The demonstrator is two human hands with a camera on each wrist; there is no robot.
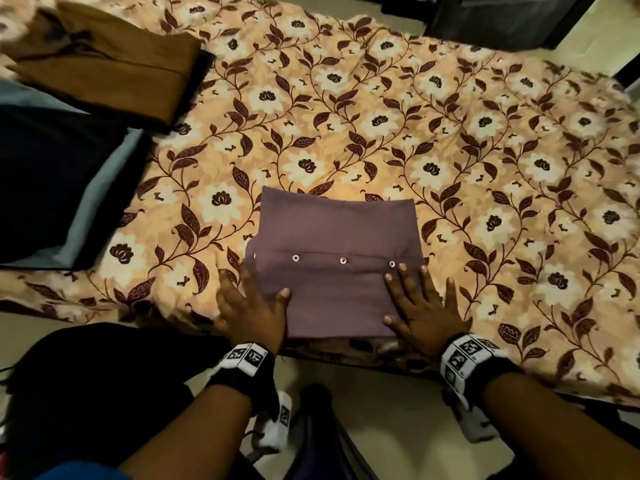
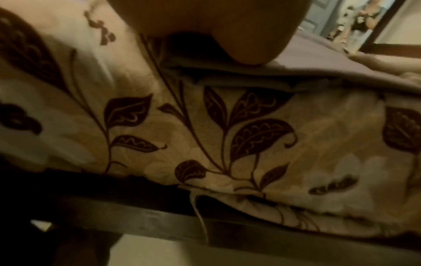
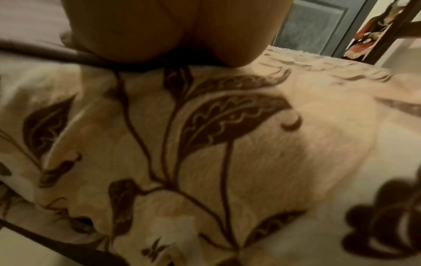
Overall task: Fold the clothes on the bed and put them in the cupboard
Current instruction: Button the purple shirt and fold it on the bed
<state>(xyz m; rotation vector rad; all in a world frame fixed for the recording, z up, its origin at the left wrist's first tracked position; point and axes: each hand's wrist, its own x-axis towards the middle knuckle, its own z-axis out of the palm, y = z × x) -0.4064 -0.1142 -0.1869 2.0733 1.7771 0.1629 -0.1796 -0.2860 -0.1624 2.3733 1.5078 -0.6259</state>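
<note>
1. The folded purple shirt (image 1: 334, 271) lies on the bed (image 1: 433, 140) at its near edge, a row of three pale buttons (image 1: 343, 260) running across its middle.
2. The left hand (image 1: 251, 311) lies flat over the shirt's left edge, fingers spread and straight, thumb on the cloth; its grip is open, pressing rather than holding.
3. The right hand (image 1: 424, 311) lies flat over the shirt's right edge in the same way, grip open, with the outer fingers reaching onto the floral bedspread.
4. Only the head view shows the spread fingers; each wrist view shows just the heel of the palm.
5. The left wrist view shows the left hand's (image 2: 227, 27) palm heel resting on the shirt's (image 2: 307, 59) layered edge, and the dark bed frame (image 2: 159, 212) below the bedspread, which the head view lacks.
6. The right wrist view shows the right hand's (image 3: 173, 30) palm heel set partly on the shirt's (image 3: 34, 27) edge, partly on the bedspread.
7. Left of the shirt, well apart, lies a folded dark garment on pale blue cloth (image 1: 52, 188).
8. Beyond that lies a folded brown garment (image 1: 114, 64), seen only from the head.
</note>
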